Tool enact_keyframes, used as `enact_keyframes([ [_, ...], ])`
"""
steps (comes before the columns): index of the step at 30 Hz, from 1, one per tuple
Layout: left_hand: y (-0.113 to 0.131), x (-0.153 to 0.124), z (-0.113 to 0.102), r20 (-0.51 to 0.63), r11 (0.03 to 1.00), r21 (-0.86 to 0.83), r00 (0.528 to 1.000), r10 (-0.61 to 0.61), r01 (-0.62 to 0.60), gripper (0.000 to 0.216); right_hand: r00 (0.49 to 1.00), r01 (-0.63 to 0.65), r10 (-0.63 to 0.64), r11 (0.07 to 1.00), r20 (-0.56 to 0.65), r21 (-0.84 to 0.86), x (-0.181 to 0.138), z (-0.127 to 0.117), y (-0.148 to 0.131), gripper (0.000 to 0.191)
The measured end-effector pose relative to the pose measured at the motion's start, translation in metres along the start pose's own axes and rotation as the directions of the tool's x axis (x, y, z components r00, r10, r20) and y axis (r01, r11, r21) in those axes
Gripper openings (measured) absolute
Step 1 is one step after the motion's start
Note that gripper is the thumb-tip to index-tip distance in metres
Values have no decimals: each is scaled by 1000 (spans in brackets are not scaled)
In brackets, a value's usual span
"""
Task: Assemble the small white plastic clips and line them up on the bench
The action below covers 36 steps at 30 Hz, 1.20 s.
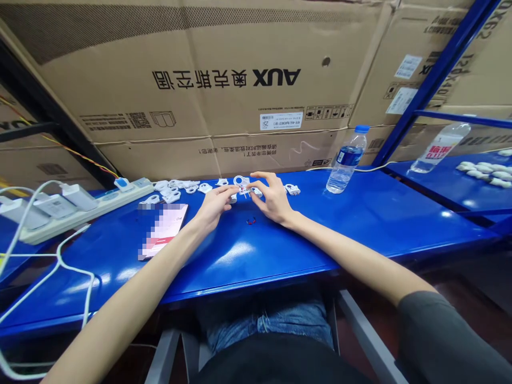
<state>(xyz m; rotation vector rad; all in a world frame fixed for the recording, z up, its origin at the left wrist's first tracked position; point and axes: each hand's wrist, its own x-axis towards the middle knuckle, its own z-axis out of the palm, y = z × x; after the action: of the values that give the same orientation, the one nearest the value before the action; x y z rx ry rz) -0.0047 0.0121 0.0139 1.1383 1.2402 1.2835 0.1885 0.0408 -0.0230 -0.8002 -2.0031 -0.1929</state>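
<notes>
Near the back of the blue table, my left hand (216,205) and my right hand (274,200) meet at a small white plastic part with a ring-shaped end (240,180). The fingertips of my left hand close on its left side. On its right side my right thumb and fingers pinch it, with the index finger raised. Tiny red spots show on the part between the fingertips, too small to name. A short piece of red and dark wire (251,221) lies on the table just below the hands. Further white parts lie close by, partly hidden by my fingers.
Several similar white parts (172,194) lie at the left, and one more (293,189) at the right. A phone (166,229) rests near my left forearm. A power strip (108,205) with chargers, a water bottle (347,160) and a large cardboard box (224,122) border the work area.
</notes>
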Motion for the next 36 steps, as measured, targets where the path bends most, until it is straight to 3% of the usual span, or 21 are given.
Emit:
enact_keyframes([
  [8,-1,0,-2,-131,999,53,991,16,-9,35,999,28,-28,999,-17,-14,0,-1,-3,15],
  [30,0,-7,4,-154,984,160,983,97,-72,33,1000,-6,7,1000,23,-12,-3,1,-7,18],
  [36,1,-7,6,-168,967,207,969,184,-148,25,1000,2,-1,1000,18,-14,-2,-1,-10,16],
])
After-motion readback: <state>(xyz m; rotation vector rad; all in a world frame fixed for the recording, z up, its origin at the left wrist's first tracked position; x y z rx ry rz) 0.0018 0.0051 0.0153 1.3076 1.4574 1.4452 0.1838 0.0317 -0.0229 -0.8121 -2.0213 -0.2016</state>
